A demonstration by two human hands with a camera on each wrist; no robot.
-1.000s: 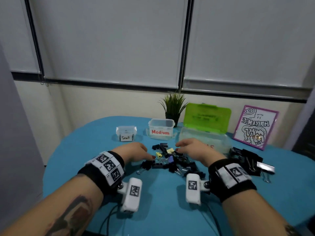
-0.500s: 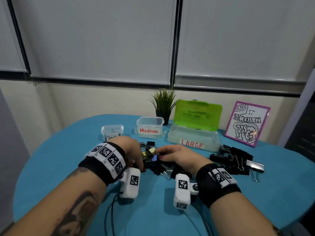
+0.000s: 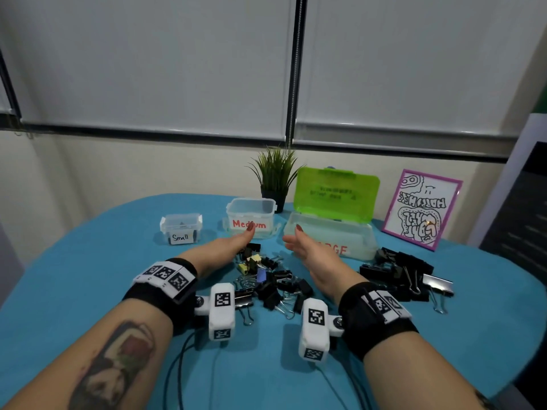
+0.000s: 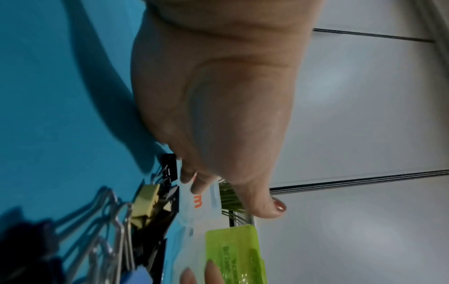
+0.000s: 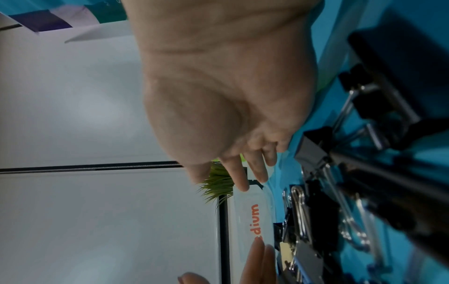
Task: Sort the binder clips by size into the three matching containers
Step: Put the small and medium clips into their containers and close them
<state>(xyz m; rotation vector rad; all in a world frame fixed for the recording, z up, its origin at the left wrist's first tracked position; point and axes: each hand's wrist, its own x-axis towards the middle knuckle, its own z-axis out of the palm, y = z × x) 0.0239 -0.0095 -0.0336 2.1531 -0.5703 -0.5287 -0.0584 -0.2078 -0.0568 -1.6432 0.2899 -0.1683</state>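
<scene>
both hands (image 3: 228,247) (image 3: 307,250) have lifted off the mixed black, yellow, blue clip pile (image 3: 266,279), fingers straight, empty; small tub (image 3: 181,229) holds a few black clips.

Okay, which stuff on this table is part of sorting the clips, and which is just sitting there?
Part of the job:
mixed clip pile
big black clips
Small container
Medium container
Large container

Just sitting there:
potted plant
framed drawing
</scene>
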